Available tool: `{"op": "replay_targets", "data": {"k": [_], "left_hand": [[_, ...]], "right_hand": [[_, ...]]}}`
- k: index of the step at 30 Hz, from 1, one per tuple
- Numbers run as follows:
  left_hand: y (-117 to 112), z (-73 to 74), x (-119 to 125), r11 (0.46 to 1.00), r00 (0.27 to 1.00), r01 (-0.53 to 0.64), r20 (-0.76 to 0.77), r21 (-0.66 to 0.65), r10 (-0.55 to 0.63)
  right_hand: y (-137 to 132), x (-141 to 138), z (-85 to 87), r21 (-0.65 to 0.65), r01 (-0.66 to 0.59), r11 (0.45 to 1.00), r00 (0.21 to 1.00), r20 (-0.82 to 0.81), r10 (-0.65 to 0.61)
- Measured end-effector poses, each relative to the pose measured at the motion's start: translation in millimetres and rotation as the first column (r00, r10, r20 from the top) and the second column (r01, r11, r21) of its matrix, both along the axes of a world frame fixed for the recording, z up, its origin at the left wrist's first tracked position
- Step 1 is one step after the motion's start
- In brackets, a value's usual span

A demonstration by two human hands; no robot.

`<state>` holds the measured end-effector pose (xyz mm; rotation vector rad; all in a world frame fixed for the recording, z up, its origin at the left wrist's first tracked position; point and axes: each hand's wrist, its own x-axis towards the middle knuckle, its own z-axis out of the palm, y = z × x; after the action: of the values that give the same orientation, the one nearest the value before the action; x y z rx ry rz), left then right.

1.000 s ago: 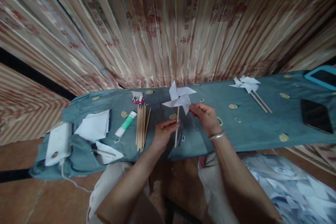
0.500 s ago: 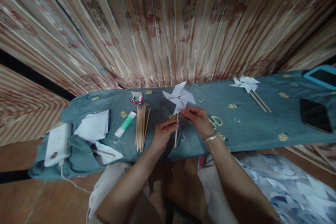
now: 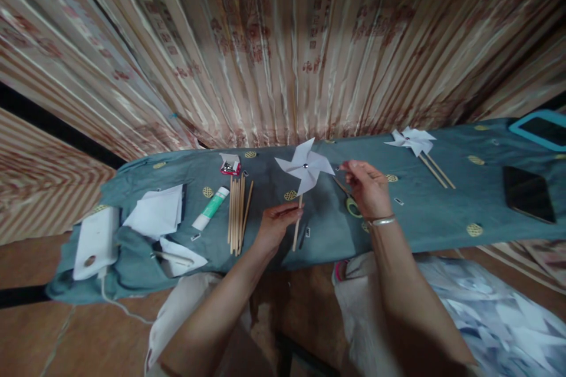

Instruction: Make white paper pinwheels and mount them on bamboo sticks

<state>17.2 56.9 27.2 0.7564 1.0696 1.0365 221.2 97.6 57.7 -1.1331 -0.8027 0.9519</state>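
My left hand (image 3: pixel 279 222) is closed around the wooden stick of a white paper pinwheel (image 3: pixel 309 178), held up over the table. A shiny pin marks the centre of its blades. To the right of the blades, my right hand (image 3: pixel 368 187) has its fingers curled together, apart from the paper, and nothing shows in them. Partly under that hand lie scissors (image 3: pixel 352 207) with yellow-green handles. Left of the pinwheel are several wooden sticks (image 3: pixel 236 215) in a row and a small red box of pins (image 3: pixel 230 165).
A glue stick (image 3: pixel 211 209), white paper squares (image 3: pixel 154 212), a folded sheet with a pen-like tool (image 3: pixel 181 259) and a white power strip (image 3: pixel 96 242) lie left. More paper pinwheels (image 3: pixel 413 141), a dark phone (image 3: pixel 528 194) and a blue-framed device (image 3: pixel 539 129) lie right. A curtain hangs behind.
My right hand has left the pinwheel's stick just below the blades and moved right, over the scissors. The blades have turned slightly. My left hand keeps its hold.
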Motion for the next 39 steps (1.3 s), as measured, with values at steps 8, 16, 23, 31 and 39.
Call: {"op": "replay_targets", "data": {"k": [8, 16, 23, 31, 39], "left_hand": [[-0.6, 1.9, 0.3, 0.999, 0.998, 0.053, -0.014, 0.001, -0.053], [1.8, 1.5, -0.2, 1.000, 1.000, -0.009, -0.007, 0.021, 0.009], [2.9, 3.0, 0.0, 0.998, 0.999, -0.050, -0.008, 0.033, 0.050], [3.3, -0.3, 1.2, 0.996, 0.997, -0.078, 0.006, 0.036, 0.078], [1.6, -0.9, 4.7, 0.997, 0.998, -0.069, 0.017, 0.030, 0.069]], "right_hand": [[5.4, -8.5, -12.1, -0.078, -0.047, 0.996, 0.995, 0.085, 0.054], [2.0, -17.2, -9.4, -0.084, -0.130, 0.988, 0.985, 0.107, 0.138], [-2.8, -26.8, -7.5, -0.090, -0.203, 0.975, 0.973, 0.095, 0.211], [-9.2, -41.1, -5.5, -0.117, -0.302, 0.946, 0.947, 0.079, 0.312], [-12.9, -51.2, -9.8, -0.072, -0.395, 0.916, 0.908, 0.125, 0.401]]}}
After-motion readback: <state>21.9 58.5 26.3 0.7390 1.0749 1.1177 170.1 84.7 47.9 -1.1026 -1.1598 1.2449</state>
